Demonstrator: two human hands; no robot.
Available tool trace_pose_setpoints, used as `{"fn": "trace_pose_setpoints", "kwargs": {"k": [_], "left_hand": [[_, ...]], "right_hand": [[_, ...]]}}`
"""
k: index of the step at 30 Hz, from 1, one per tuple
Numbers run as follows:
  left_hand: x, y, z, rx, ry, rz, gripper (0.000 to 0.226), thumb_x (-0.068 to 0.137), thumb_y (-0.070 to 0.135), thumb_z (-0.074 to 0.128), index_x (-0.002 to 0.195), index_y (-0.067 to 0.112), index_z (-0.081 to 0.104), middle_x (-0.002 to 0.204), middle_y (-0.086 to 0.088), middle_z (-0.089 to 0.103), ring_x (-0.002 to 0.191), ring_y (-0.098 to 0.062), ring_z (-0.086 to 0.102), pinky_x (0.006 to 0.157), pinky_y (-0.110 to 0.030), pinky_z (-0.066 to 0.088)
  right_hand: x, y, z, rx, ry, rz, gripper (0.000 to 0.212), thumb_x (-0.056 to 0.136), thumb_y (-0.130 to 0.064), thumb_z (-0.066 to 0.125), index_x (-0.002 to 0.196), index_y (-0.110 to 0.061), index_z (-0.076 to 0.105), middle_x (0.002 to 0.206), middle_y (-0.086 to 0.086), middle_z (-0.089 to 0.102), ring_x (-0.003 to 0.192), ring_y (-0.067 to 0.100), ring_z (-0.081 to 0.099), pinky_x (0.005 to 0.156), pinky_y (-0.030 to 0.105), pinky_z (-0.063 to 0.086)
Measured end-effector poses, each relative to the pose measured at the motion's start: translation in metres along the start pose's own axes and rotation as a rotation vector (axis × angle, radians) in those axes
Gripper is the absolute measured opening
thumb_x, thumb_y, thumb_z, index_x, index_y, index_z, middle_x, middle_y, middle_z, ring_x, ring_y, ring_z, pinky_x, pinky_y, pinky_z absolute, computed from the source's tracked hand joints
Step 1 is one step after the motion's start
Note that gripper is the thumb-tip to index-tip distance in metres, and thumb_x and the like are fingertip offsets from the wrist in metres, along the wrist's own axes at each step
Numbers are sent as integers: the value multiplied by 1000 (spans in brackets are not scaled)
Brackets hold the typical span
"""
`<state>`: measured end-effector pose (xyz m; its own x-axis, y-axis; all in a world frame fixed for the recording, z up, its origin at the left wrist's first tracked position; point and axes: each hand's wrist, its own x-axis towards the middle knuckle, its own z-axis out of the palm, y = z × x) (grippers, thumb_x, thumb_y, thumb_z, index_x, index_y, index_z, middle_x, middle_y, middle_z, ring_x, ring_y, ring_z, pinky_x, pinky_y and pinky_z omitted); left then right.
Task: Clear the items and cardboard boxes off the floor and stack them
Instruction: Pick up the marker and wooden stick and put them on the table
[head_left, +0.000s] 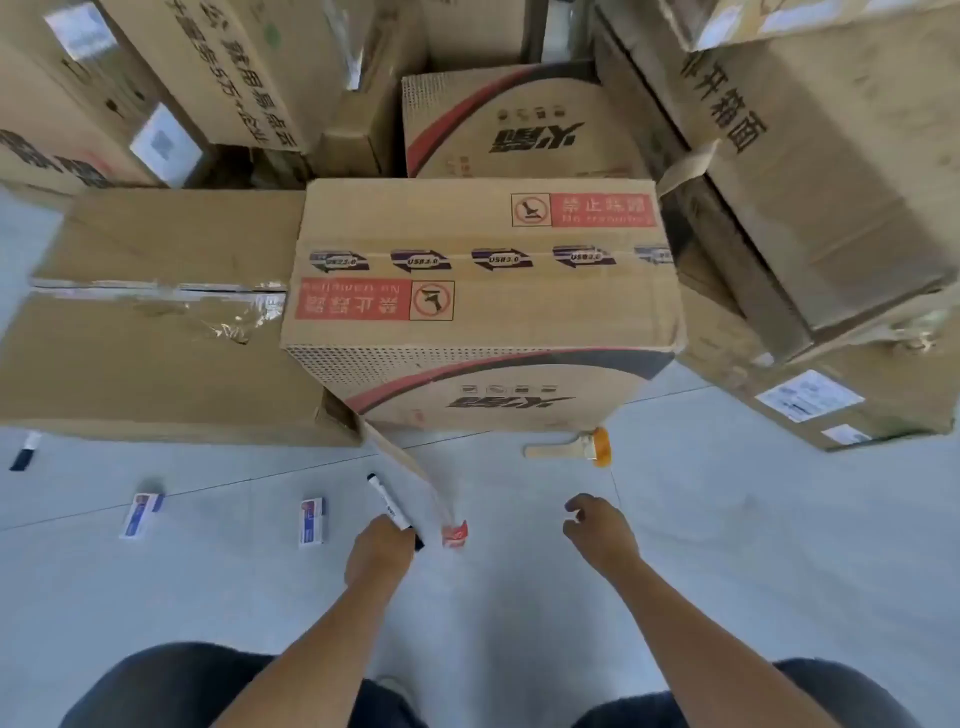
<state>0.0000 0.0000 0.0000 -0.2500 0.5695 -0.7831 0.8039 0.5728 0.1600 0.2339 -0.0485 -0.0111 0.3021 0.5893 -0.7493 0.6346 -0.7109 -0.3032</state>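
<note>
left grip (379, 551) curls round the black marker (387, 501), low by the floor (727, 545); right grip (600, 525) hangs loosely curled, empty. i judge i'm gathering small items; next the right could reach for the brush (569, 448) beside the taped box (483, 291).

A large printed cardboard box (483, 291) sealed with USB-patterned tape sits upright in the middle of the floor, touching a plain taped box (156, 322) on its left. More cartons are stacked behind and to the right. Near its front lies a paintbrush (569, 448) with orange bristles. Two small white-and-blue packets (141, 514) (311, 521) lie apart at near left. The left hand (379, 551) grips a black marker (389, 506), tilted.
</note>
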Motion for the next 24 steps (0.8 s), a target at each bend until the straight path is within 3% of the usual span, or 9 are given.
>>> {"fn": "trace_pose_setpoints", "kwargs": {"k": [3,5,7,12,18,22,24], "left_hand": [[51,-8,31,-77,80,-30,8,92,14,44,90,9,50,103,-12,57,87,-26,52,70,-28,38],[81,-15,51,-117,123,-55,28,93,21,46,117,6,48,119,-15,54,106,-32,53,81,-35,44],[100,-24,66,-145,162,-90,39,92,24,49,125,5,43,124,-18,49,113,-35,50,89,-41,46],[126,-32,82,-198,193,-152,47,89,26,54,125,2,37,125,-21,44,115,-39,47,89,-46,46],[142,-31,91,-200,206,-98,50,86,26,59,126,6,37,122,-18,43,111,-38,49,88,-47,48],[149,-37,98,-134,240,-89,45,86,22,60,122,6,39,121,-17,43,111,-36,48,78,-41,45],[151,-39,101,-107,278,-84,38,87,18,58,118,4,41,120,-18,43,109,-36,48,74,-40,42]], "right_hand": [[51,7,25,-124,44,-45,40,93,-17,45,133,-20,46,134,1,47,124,18,41,87,30,44],[78,10,35,-221,47,-71,46,93,-17,44,139,-20,38,140,0,41,129,19,37,96,32,41],[97,15,44,-319,76,-126,52,93,-16,44,143,-20,30,147,0,33,133,20,32,100,33,37],[129,12,47,-509,130,-252,64,92,-13,45,148,-22,13,156,3,11,143,23,15,106,35,33],[153,14,47,-654,97,-318,77,93,-12,46,149,-29,-4,158,2,2,143,26,13,105,38,35],[159,19,56,-733,86,-319,76,92,-11,45,149,-29,-2,157,5,1,140,29,16,103,39,34],[158,24,64,-762,138,-307,71,91,-9,46,149,-22,6,152,10,13,135,31,22,102,37,34]]}}
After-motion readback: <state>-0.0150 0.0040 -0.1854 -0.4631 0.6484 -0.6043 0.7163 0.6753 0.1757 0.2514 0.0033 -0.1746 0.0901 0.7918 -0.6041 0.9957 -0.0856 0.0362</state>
